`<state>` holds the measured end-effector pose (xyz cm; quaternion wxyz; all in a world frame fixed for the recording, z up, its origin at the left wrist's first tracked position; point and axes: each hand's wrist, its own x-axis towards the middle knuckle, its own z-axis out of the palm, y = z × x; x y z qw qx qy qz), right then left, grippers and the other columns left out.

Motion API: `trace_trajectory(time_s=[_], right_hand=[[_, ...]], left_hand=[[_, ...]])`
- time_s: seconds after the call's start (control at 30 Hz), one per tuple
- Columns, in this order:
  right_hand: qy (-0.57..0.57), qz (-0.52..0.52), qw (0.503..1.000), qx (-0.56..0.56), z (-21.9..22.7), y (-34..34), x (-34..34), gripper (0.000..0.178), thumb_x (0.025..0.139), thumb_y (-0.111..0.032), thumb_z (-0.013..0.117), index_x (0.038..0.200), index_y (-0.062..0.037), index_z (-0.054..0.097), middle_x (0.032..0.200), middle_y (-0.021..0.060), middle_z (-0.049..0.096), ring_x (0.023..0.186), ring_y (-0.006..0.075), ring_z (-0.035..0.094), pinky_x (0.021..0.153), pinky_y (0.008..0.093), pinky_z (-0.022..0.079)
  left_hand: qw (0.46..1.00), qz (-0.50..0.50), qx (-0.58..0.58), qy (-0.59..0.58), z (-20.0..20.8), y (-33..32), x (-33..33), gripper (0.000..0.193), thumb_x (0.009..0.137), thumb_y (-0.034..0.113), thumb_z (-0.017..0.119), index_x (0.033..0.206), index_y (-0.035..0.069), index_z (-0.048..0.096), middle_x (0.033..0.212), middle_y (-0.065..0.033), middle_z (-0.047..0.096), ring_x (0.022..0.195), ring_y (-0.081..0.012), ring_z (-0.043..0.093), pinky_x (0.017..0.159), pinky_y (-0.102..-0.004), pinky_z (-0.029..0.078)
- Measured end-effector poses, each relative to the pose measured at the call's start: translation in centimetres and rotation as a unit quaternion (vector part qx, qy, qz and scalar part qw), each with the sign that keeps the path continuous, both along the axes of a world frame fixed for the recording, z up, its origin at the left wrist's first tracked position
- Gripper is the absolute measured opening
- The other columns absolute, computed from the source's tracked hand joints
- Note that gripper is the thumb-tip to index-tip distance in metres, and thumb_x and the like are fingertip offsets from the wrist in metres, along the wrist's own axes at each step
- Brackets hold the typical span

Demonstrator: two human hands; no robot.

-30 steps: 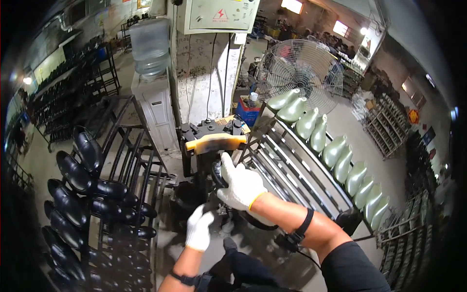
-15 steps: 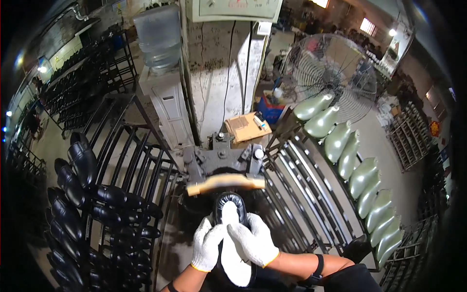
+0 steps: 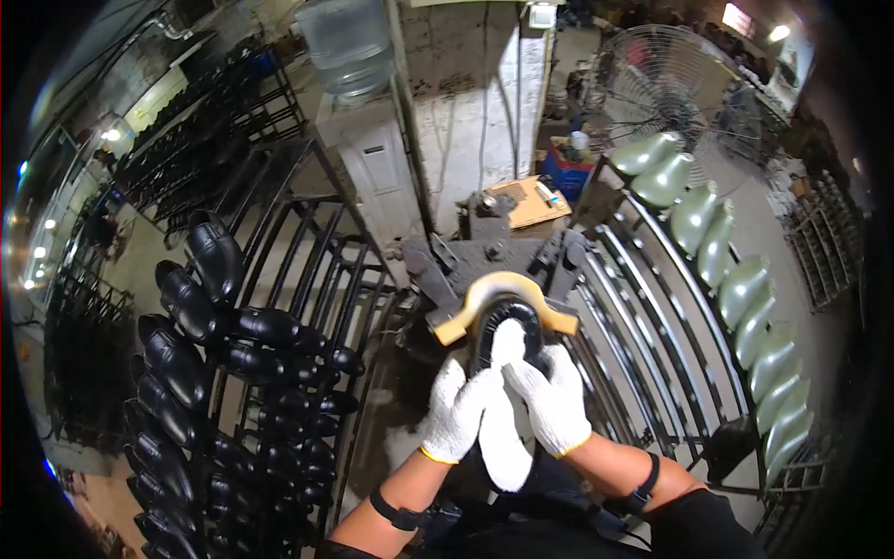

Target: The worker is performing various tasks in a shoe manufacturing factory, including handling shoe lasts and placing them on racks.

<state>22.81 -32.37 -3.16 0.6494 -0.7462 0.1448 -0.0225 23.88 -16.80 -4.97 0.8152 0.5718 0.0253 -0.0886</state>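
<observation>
Across the left of the frame, a black metal rack (image 3: 307, 279) carries rows of black shoes (image 3: 186, 307); pale green shoe lasts (image 3: 717, 242) line the right-hand rack. At centre, a machine (image 3: 494, 261) with a tan curved pad (image 3: 503, 291) receives a white-soled shoe (image 3: 503, 410). The gloved left hand (image 3: 456, 415) and right hand (image 3: 551, 402) clasp it, fingers wrapped around its sides. Seating appears underway; next likely calls for firm, centred pressure.

Both gloved hands, the left hand (image 3: 456, 415) and right hand (image 3: 551, 401), now clasp the white-soled shoe (image 3: 504, 391) pressed under the machine's yellow curved pad (image 3: 503, 291)
</observation>
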Motion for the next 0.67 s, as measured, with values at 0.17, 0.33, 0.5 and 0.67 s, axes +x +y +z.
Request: trace_trajectory(time_s=[0.17,0.33,0.5,0.67], right_hand=[[-0.066,0.002,0.995,0.076,0.7,0.5,-0.8,0.036,0.096,-0.012,0.081,0.125,-0.0024,0.062,0.113,0.0074,0.071,0.101,0.0131,0.067,0.086,0.0308,0.057],[-0.118,0.048,0.99,0.053,0.5,1.0,-2.2,0.041,0.096,-0.007,0.075,0.134,-0.0008,0.062,0.118,0.0076,0.071,0.102,0.0149,0.068,0.088,0.0314,0.058],[-0.106,-0.043,0.993,0.014,2.0,4.5,-7.2,0.021,0.095,-0.001,0.061,0.115,-0.0036,0.067,0.104,0.0028,0.069,0.092,0.0124,0.064,0.084,0.0278,0.054],[-0.187,0.177,0.958,-0.126,-2.4,3.1,-18.3,0.072,0.096,-0.017,0.076,0.154,-0.0012,0.037,0.144,0.0169,0.06,0.129,0.0307,0.063,0.113,0.0419,0.046]], left_hand=[[0.981,0.014,0.1,-0.163,0.6,0.6,-0.2,0.027,0.101,0.011,0.069,0.124,-0.001,0.067,0.105,-0.008,0.072,0.092,-0.0142,0.066,0.082,-0.0314,0.055],[0.998,0.019,0.024,-0.062,1.0,0.9,-1.3,0.024,0.101,0.002,0.063,0.123,-0.003,0.066,0.106,-0.0099,0.073,0.094,-0.0185,0.069,0.083,-0.0357,0.057],[0.984,0.059,0.125,-0.112,0.5,2.2,-5.4,0.036,0.094,0.005,0.073,0.127,-0.002,0.062,0.118,-0.0179,0.071,0.107,-0.0256,0.069,0.096,-0.0384,0.056],[0.959,-0.03,0.137,-0.247,-7.6,4.6,-17.0,0.076,0.087,-0.005,0.077,0.155,0.003,0.043,0.154,-0.0167,0.052,0.15,-0.0265,0.045,0.129,-0.0415,0.03]])
